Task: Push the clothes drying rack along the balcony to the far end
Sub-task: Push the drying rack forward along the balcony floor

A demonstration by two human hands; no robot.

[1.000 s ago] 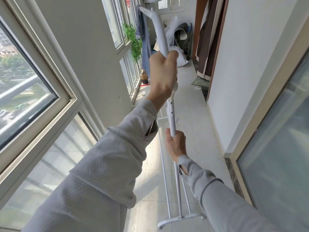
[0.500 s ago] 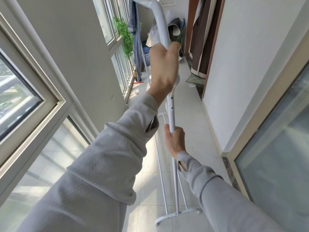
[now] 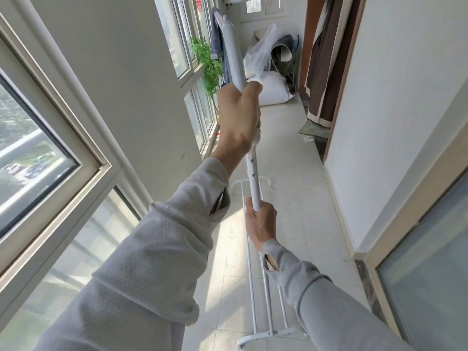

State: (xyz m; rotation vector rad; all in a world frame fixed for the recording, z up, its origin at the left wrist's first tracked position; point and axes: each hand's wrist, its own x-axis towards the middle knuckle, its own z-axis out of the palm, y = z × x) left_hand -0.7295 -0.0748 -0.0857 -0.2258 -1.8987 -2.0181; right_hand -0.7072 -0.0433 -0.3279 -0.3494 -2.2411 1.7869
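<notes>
Bright daylight comes in from nine o'clock through the windows [image 3: 43, 138]. It lays pale sunlit patches on the floor tiles [image 3: 228, 239] towards six o'clock. The white wall [image 3: 395, 102] at three o'clock is evenly lit and slightly washed out. Wide-angle distortion bends the window frames and wall edges near the borders. Focus is sharp throughout, with soft shadows only.

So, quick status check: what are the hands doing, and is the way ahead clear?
Left hand gripping rack pole high, right hand low. Floor open ahead. White bags and a plant at the far end.
</notes>
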